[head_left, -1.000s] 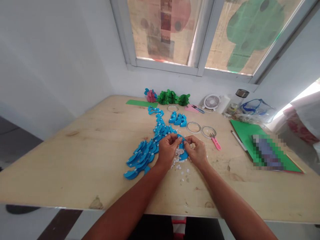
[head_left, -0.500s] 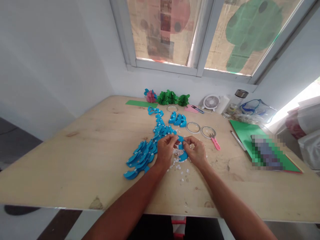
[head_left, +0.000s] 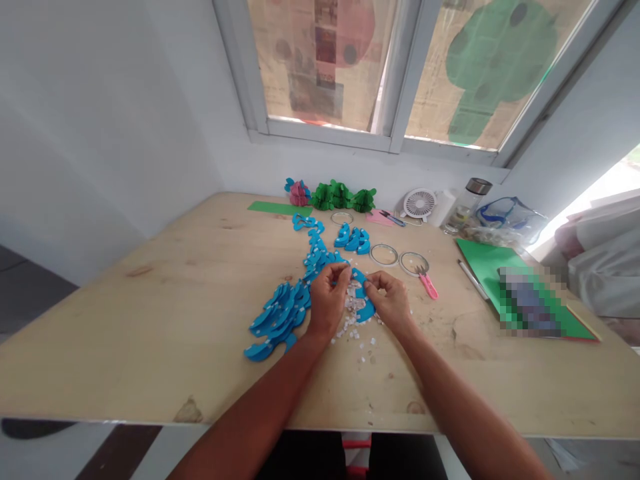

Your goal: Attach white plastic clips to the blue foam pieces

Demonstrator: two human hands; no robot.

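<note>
A curved blue paper piece point(head_left: 367, 311) lies in front of me, and my right hand point(head_left: 391, 299) pinches its upper right edge. To its left, my left hand point(head_left: 330, 297) has thumb and forefinger pressed together just off the piece; anything between them is too small to make out. White scraps point(head_left: 354, 333) are scattered below and between my hands. Beside my left wrist spreads a pile of blue cut-paper shapes point(head_left: 280, 313) dotted with small white squares. More blue shapes point(head_left: 317, 250) run up behind my left hand, and several blue curved pieces point(head_left: 353, 239) lie farther back.
Rolls of tape point(head_left: 384, 255) and pink-handled scissors point(head_left: 429, 285) lie beyond my right hand. Green paper ornaments point(head_left: 340, 195) and a white fan point(head_left: 420, 203) stand along the wall. At right are a bottle point(head_left: 467, 207), a pen point(head_left: 473, 280) and green sheets point(head_left: 470, 257).
My left fingertips have drawn slightly left, off the blue piece, so more of its upper part shows. My right hand stays at its edge. The whole view has shifted a little.
</note>
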